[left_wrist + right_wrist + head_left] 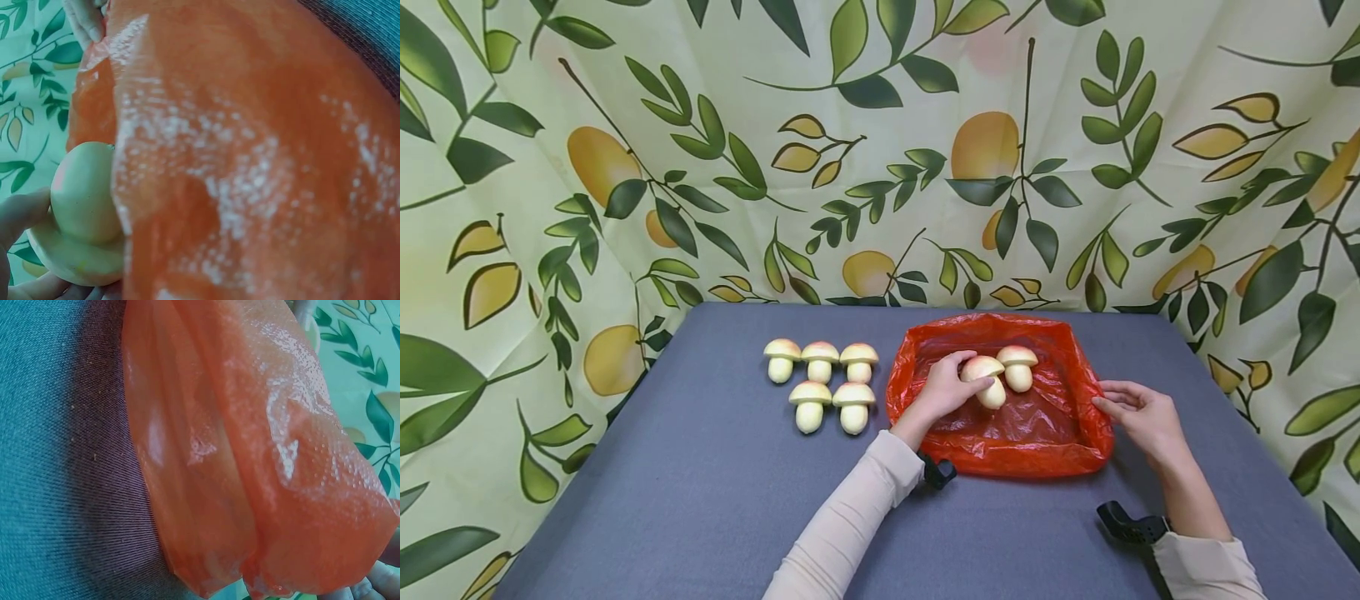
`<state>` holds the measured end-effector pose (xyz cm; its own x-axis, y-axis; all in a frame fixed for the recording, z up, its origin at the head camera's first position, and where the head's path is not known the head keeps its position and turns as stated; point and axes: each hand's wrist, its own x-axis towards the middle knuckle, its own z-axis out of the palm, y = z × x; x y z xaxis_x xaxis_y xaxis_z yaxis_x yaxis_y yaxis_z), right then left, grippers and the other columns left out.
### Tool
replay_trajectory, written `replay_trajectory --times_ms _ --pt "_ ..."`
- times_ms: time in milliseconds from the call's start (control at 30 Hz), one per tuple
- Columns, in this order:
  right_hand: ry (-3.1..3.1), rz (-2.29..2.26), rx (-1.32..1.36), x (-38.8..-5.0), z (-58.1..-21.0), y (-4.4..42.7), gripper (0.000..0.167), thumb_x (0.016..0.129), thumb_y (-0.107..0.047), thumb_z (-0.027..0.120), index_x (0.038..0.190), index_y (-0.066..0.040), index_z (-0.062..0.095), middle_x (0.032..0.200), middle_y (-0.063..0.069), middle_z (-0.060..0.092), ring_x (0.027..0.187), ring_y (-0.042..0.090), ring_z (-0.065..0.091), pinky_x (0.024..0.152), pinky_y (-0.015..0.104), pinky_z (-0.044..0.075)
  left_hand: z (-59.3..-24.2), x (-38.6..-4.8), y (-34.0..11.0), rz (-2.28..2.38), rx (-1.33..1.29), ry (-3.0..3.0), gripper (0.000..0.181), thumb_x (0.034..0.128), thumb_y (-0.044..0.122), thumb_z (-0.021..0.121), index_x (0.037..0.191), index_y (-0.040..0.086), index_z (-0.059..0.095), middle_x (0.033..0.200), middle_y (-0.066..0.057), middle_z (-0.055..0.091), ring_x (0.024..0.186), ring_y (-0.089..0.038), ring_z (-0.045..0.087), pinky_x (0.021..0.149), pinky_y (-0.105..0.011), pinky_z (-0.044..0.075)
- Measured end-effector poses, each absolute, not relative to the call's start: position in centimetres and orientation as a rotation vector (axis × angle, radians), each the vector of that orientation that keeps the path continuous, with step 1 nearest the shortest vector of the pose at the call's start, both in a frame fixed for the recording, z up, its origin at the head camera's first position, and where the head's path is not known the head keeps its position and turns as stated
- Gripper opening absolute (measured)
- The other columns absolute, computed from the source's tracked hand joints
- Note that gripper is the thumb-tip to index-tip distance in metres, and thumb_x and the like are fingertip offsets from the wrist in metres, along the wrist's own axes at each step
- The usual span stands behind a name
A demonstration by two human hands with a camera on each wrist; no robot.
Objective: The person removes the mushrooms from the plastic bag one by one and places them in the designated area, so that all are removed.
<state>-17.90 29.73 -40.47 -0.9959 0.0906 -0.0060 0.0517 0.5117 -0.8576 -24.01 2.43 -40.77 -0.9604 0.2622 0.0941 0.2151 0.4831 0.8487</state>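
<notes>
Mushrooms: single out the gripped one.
The left mushroom of the two framed by the red bag: the left hand grips it; no hand holds its neighbour or the five mushrooms outside.

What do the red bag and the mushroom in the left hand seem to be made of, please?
Red bag: thin, glossy plastic film, given its crinkles and sharp highlights. Mushroom: possibly foam or plastic, satin-smooth; its even surface doesn't settle which.

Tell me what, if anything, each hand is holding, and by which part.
The left hand grips a toy mushroom by its cap; the right hand pinches the red plastic bag at its right edge.
</notes>
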Motion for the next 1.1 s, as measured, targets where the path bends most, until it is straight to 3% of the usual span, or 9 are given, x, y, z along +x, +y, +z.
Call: replay_trajectory --times_ms 1100 --pt "-2.703 1.525 -0.139 -17.8 -40.4 29.7 0.050 0.094 -0.023 0.062 0.125 0.015 0.051 0.073 -0.035 0.057 0.070 -0.011 0.059 0.065 0.011 0.054 -38.3 -22.9 0.6 1.615 0.507 2.597 0.055 0.0857 0.025 0.073 0.133 0.004 0.056 0.130 -0.011 0.063 0.111 -0.022 0.062 0.095 -0.029 0.054"
